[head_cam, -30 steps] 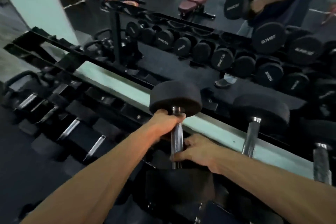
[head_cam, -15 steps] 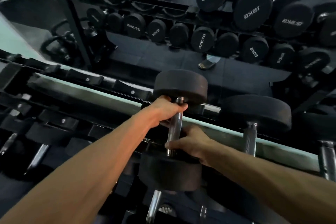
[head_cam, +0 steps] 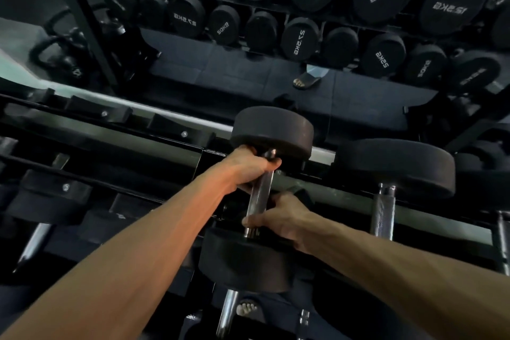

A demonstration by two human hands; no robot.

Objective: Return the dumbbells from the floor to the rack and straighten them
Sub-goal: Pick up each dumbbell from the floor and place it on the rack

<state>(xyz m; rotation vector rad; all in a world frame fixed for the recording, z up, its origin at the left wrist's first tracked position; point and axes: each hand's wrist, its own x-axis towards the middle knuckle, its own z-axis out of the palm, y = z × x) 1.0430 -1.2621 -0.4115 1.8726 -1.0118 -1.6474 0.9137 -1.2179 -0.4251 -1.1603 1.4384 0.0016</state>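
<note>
1. Head view, the hold: both hands are on the chrome handle of the black rubber-ended dumbbell [head_cam: 259, 201]. The left hand [head_cam: 249, 167] wraps the handle just under the far head; the right hand [head_cam: 278, 218] wraps it just above the near head. So each grip is closed around that one bar.

2. Head view, what has changed: over the last second the dumbbell has come lower and further in. Its far head now sits at the pale back rail of the black steel rack [head_cam: 116, 143], and its near head hangs over the front rail. The hands keep the same places on the bar.

3. Head view, neighbours: a second black dumbbell with a chrome handle [head_cam: 386, 188] lies racked just to the right, near but not touching.

4. Meaning for the task: this looks like the setting-down step. I cannot tell whether the heads already bear on the rails. Letting go and squaring the bar with its neighbour appear still to come.
</note>
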